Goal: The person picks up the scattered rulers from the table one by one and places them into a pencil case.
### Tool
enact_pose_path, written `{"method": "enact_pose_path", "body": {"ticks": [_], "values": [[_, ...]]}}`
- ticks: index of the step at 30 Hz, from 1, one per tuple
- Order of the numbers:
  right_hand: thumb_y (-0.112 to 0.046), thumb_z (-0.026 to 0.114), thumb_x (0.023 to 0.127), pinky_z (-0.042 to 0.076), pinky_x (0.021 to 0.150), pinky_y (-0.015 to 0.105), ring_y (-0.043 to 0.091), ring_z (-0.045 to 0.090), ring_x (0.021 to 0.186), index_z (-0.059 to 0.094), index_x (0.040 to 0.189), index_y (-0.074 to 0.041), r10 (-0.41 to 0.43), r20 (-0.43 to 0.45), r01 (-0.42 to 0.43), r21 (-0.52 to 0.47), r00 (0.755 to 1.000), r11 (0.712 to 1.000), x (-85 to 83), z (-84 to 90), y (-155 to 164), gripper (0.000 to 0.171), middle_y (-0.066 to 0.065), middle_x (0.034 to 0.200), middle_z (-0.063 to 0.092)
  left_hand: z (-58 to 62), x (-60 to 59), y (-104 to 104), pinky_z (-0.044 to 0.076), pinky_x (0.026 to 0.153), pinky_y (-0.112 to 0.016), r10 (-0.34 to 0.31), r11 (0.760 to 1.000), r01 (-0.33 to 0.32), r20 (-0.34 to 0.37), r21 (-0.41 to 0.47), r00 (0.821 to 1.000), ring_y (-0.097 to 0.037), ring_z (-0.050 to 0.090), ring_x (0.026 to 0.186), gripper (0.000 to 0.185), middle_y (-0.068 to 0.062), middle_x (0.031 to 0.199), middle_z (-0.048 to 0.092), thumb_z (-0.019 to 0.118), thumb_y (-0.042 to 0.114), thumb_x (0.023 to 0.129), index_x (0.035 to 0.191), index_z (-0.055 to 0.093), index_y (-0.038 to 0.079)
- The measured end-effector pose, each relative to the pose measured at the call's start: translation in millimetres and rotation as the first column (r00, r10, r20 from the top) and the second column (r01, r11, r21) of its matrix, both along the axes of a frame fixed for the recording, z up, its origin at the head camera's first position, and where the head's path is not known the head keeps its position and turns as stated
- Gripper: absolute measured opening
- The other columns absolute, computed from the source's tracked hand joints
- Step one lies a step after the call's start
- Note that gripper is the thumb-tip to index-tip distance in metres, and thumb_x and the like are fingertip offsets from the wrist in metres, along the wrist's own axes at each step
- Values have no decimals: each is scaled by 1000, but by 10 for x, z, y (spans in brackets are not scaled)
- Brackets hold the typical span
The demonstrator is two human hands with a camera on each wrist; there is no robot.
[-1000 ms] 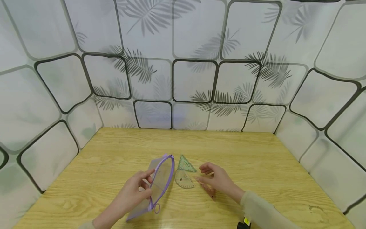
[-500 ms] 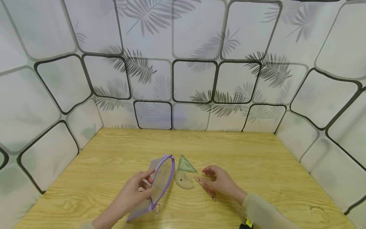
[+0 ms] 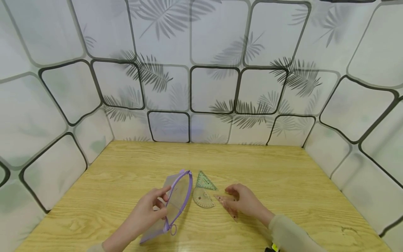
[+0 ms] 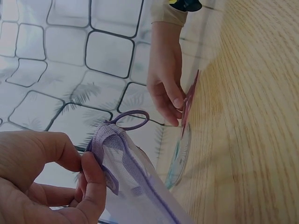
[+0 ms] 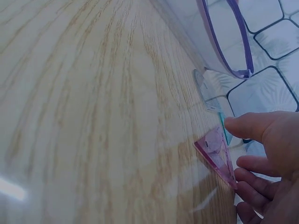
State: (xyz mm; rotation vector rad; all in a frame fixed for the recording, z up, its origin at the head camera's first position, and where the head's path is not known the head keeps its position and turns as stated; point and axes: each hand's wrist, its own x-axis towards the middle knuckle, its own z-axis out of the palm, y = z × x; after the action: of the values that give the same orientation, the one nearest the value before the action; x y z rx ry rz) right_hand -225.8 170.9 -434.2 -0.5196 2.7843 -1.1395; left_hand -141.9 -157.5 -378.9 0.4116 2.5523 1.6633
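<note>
My left hand (image 3: 149, 206) pinches one side of the mouth of a translucent zipper pouch (image 3: 180, 196) with purple trim, held tilted up and gaping toward the right. In the left wrist view, thumb and fingers grip the mesh pouch (image 4: 140, 182) near its purple pull ring (image 4: 133, 120). My right hand (image 3: 247, 201) is at a pink set square (image 3: 229, 206), its thumb and fingers apart and close about the piece. Seen from the right wrist, fingertips (image 5: 240, 175) are right at the edge of the pink set square (image 5: 216, 151). The thumb lies near its upper corner.
Between the pouch and my right hand, a clear protractor (image 3: 203, 197) and a green set square (image 3: 205, 181) lie on the wooden table (image 3: 267, 164). Patterned fabric walls (image 3: 214, 87) enclose the table at the back and both sides.
My right hand has shifted slightly right and toward me over the pink set square, which stays nearly where it was. The left hand and pouch have hardly moved.
</note>
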Motion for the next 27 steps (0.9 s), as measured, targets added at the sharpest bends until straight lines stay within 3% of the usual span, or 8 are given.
{"method": "enact_pose_path", "body": {"ticks": [3,9,14,20,27], "values": [[-27,77,84,57,90,45,25,62,101,65,119,2,22,-22,-22,25,1000,999,-4,-6,12,47,12,110,64,0,-3,-3,58,60,-24,-1,1000,1,1,-9,1000,-7,55,75,68,-13,104,51,58,-7,78,143,41,-13],[-31,79,81,52,76,26,13,50,84,66,119,2,53,-47,-51,39,997,998,-32,-30,22,52,7,101,61,18,-8,7,58,60,-23,14,1000,-14,8,-20,1000,-8,55,75,67,-14,104,50,57,-6,78,143,42,-11],[-32,80,79,51,73,23,13,51,85,66,120,0,71,-69,-67,66,995,996,-15,-42,43,54,9,105,60,20,-11,8,60,61,-26,8,1000,-8,7,-30,1000,-8,55,75,66,-14,105,50,57,-6,79,143,42,-11],[-34,80,80,53,79,26,16,55,96,66,123,-6,102,-67,-94,112,993,989,17,-24,83,53,6,108,58,-8,-3,1,57,59,-20,-1,1000,1,1,10,1000,-12,55,76,70,-13,105,51,58,-8,76,143,40,-13],[-34,81,79,43,68,21,12,49,89,68,122,-9,127,-117,-110,146,985,983,37,-25,94,52,4,104,58,-9,-3,-2,58,60,-19,6,1000,-6,-12,-1,1000,-11,56,76,70,-14,105,52,58,-8,75,142,40,-14]]}}
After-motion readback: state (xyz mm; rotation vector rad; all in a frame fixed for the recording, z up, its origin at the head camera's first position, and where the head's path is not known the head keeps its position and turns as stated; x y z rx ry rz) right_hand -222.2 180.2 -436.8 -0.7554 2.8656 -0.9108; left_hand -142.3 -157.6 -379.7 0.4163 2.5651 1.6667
